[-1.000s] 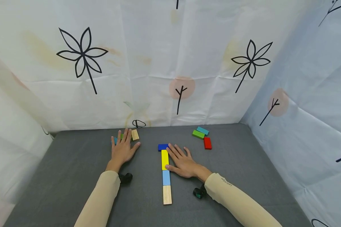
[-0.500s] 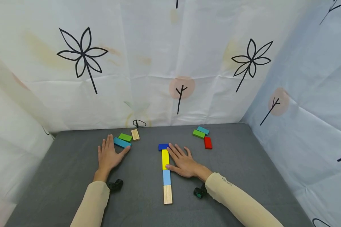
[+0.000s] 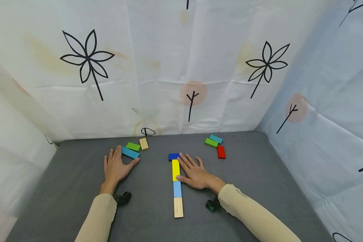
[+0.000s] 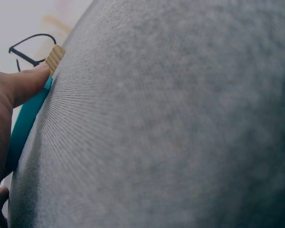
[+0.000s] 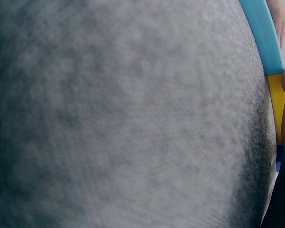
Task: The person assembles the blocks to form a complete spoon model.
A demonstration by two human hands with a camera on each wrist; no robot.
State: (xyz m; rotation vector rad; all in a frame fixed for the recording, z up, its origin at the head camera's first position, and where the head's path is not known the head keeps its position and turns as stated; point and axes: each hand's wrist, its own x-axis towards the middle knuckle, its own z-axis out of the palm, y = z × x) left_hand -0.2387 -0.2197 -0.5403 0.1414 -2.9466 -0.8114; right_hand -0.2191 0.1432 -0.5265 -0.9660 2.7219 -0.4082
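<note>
My left hand (image 3: 114, 171) rests on the cloth with fingers spread beside a teal block (image 3: 130, 153). Its thumb and index finger lie at the two ends of this block; in the left wrist view the thumb (image 4: 31, 84) touches the near end of the teal block (image 4: 28, 121). A green block (image 3: 133, 146) lies just behind. My right hand (image 3: 196, 175) rests flat, its fingertips touching a dark blue block (image 3: 173, 157) and its thumb on the side of a yellow block (image 3: 175, 170). A light blue block (image 3: 177, 189) and a plain wooden block (image 3: 178, 207) continue that line.
Another wooden block (image 3: 144, 144) lies at the back left. At the back right, a second green block (image 3: 211, 143), a second teal block (image 3: 216, 138) and a red block (image 3: 221, 152) sit close together. A printed white curtain (image 3: 163, 111) borders the grey cloth-covered table (image 3: 245, 168).
My left hand has drawn left and towards me from over the teal and green blocks, uncovering them, then settled at the teal block. The right hand has kept still.
</note>
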